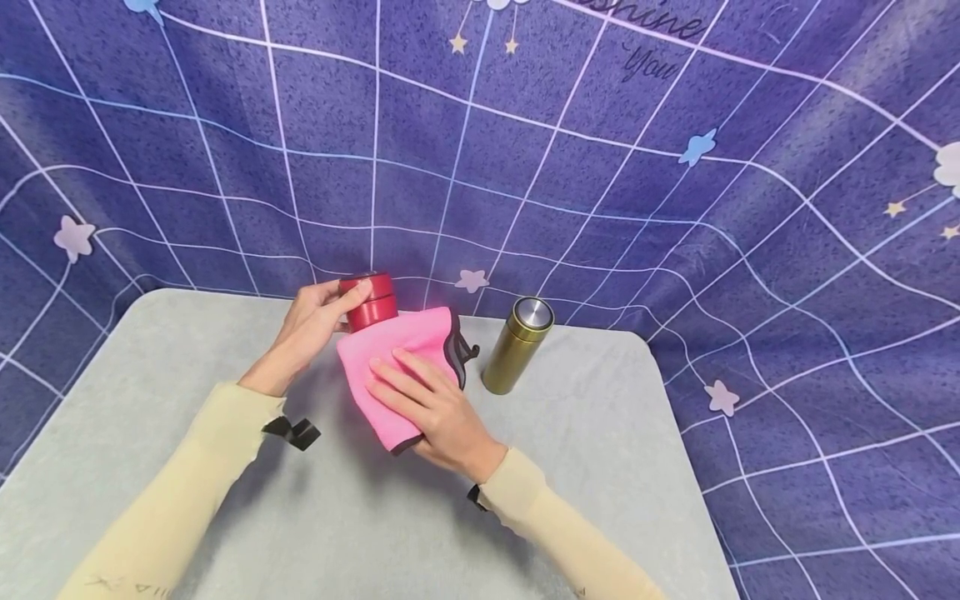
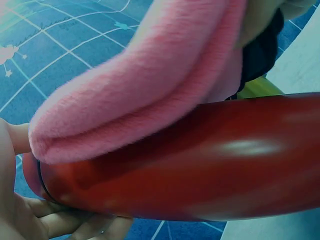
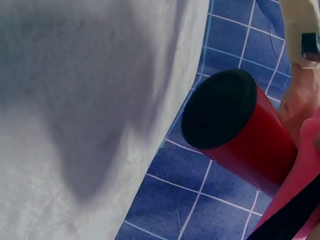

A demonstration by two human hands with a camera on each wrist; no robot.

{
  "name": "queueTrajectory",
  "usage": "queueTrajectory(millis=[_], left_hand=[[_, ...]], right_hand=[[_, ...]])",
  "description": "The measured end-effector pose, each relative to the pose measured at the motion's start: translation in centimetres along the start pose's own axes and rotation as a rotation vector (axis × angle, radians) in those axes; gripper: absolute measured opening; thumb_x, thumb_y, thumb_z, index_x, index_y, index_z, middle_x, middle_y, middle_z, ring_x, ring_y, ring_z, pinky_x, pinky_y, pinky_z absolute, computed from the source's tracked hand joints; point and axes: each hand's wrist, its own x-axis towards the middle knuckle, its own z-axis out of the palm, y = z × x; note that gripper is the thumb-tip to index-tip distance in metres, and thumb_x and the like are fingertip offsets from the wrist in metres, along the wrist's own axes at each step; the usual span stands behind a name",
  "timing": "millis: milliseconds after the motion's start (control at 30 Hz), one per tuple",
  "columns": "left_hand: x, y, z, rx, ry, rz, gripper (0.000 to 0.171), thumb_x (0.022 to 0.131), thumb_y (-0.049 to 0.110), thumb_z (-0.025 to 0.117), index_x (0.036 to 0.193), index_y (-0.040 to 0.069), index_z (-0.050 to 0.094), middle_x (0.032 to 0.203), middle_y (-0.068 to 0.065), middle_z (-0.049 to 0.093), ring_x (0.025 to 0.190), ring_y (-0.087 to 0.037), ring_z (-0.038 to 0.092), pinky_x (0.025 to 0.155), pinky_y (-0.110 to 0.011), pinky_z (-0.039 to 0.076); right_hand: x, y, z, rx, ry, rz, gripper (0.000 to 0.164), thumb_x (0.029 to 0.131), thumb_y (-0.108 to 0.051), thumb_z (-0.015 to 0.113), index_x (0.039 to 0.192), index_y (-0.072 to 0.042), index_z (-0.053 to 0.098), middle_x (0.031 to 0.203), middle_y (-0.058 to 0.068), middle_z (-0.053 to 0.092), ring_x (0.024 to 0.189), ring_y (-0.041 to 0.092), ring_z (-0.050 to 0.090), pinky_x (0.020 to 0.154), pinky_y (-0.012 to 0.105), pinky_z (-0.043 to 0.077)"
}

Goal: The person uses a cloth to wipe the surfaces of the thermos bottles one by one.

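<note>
My left hand (image 1: 303,329) grips a red thermos bottle (image 1: 373,313) around its capped end, holding it tilted above the table's far side. A thick pink cloth (image 1: 405,332) with dark edging lies against the bottle's body and covers much of it in the head view. My right hand (image 1: 438,410) holds this cloth against the bottle, fingers spread over it and thumb hidden. In the left wrist view the cloth's fold (image 2: 130,115) runs along the glossy red body (image 2: 225,165). The bottle's dark base (image 3: 220,110) faces the right wrist camera.
An olive-green thermos (image 1: 517,346) with a silver-topped lid stands upright to the right of the cloth. The pale grey table (image 1: 600,467) ends at a blue grid-patterned curtain (image 1: 420,125) behind and at the sides. Black straps (image 1: 292,432) hang at the wrists.
</note>
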Motion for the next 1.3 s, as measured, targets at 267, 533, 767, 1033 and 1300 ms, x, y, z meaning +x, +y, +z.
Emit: queueTrajectory(millis=[267, 533, 767, 1033, 1300], left_hand=[[0.0, -0.2, -0.3, 0.009, 0.002, -0.003, 0.068, 0.104, 0.056, 0.062, 0.133, -0.005, 0.069, 0.108, -0.01, 0.074, 0.089, -0.014, 0.07, 0.076, -0.022, 0.061], [0.0, -0.3, -0.7, 0.014, 0.002, -0.015, 0.068, 0.105, 0.056, 0.06, 0.133, -0.005, 0.069, 0.104, -0.003, 0.074, 0.096, -0.015, 0.067, 0.075, -0.024, 0.06], [-0.1, -0.2, -1.2, -0.043, 0.0, -0.016, 0.066, 0.104, 0.054, 0.062, 0.13, -0.006, 0.07, 0.094, 0.007, 0.075, 0.092, -0.014, 0.069, 0.074, -0.026, 0.061], [-0.2, -0.2, -2.1, -0.09, 0.013, -0.005, 0.066, 0.104, 0.05, 0.064, 0.133, -0.009, 0.067, 0.092, 0.013, 0.075, 0.085, -0.009, 0.073, 0.073, -0.023, 0.062], [-0.2, 0.1, -2.5, -0.082, 0.017, 0.011, 0.064, 0.105, 0.049, 0.064, 0.133, -0.009, 0.067, 0.093, 0.013, 0.075, 0.085, -0.008, 0.073, 0.074, -0.023, 0.062]], right_hand=[[-0.8, -0.8, 0.5, -0.026, -0.016, -0.029, 0.058, 0.093, -0.029, 0.082, 0.147, -0.01, 0.067, 0.158, 0.009, 0.058, 0.153, 0.033, 0.044, 0.129, 0.045, 0.034], [-1.6, -1.7, 0.7, -0.043, -0.032, -0.057, 0.057, 0.094, -0.031, 0.081, 0.146, -0.012, 0.068, 0.158, 0.008, 0.057, 0.153, 0.034, 0.044, 0.129, 0.046, 0.033], [-2.6, -2.7, 0.9, -0.041, -0.061, -0.089, 0.05, 0.101, -0.032, 0.069, 0.147, -0.011, 0.066, 0.16, 0.008, 0.055, 0.153, 0.033, 0.044, 0.129, 0.046, 0.033], [-3.9, -3.3, 1.3, 0.016, -0.135, -0.094, 0.052, 0.101, -0.028, 0.071, 0.15, -0.013, 0.064, 0.164, 0.007, 0.051, 0.158, 0.03, 0.038, 0.131, 0.046, 0.03], [-5.0, -3.8, 1.7, 0.023, -0.153, -0.12, 0.046, 0.11, -0.03, 0.055, 0.152, -0.012, 0.062, 0.166, 0.009, 0.048, 0.158, 0.031, 0.037, 0.131, 0.048, 0.029]])
